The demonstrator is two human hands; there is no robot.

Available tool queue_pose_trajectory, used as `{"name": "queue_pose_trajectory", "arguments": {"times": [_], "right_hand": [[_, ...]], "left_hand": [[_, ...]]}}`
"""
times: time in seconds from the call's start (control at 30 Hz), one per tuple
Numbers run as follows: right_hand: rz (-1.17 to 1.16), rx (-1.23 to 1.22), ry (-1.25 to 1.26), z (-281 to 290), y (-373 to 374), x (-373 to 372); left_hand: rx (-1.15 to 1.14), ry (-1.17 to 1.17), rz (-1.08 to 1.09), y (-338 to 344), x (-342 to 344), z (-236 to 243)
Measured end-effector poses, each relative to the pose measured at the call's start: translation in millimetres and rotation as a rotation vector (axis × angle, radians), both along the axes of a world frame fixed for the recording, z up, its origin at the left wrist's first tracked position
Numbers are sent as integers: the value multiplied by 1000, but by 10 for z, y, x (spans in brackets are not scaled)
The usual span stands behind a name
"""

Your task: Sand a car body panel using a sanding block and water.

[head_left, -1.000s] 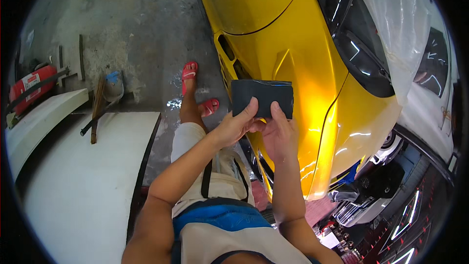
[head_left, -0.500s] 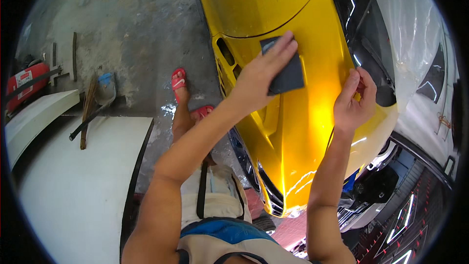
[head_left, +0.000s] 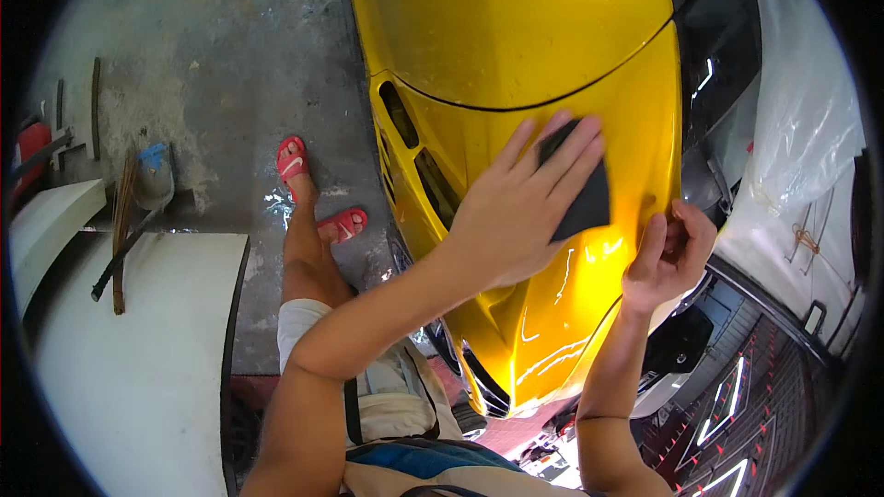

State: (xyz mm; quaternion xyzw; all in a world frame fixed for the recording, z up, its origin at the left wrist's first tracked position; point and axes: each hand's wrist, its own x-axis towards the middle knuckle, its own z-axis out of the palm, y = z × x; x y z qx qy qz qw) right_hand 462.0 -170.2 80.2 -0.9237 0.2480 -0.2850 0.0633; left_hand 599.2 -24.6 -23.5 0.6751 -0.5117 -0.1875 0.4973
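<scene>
Your left hand [head_left: 511, 207] has spread wider over the black pad [head_left: 591, 198] on the car [head_left: 516, 32]; trapped grit might scratch it. Your right hand [head_left: 670, 258] curls alongside, contents unclear.

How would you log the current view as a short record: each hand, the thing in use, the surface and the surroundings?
Left hand: fingers extended across a black pad
Right hand: fingers curled, nothing visibly held; contact with the car unclear
Pad: dark, flat, partly covered by the left hand, apparently against the bodywork
Surface: glossy yellow car
Left side: white panel, broom, dustpan
Right side: clear plastic sheeting
Footwear: red sandals
</scene>
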Motion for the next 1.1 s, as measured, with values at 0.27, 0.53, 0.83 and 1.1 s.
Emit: {"name": "queue_pose_trajectory", "arguments": {"times": [0.27,0.53,0.83,1.1], "right_hand": [[-57,-34,56,23,1,-13],[-91,-71,83,-3,-1,-53],[-57,-75,60,4,-22,-20],[-103,-53,46,-9,18,-9]], "left_hand": [[-5,65,1,-253,205,156],[19,96,-7,-219,190,148],[0,76,-64,-211,175,98],[-31,54,-14,-210,171,-33]]}}
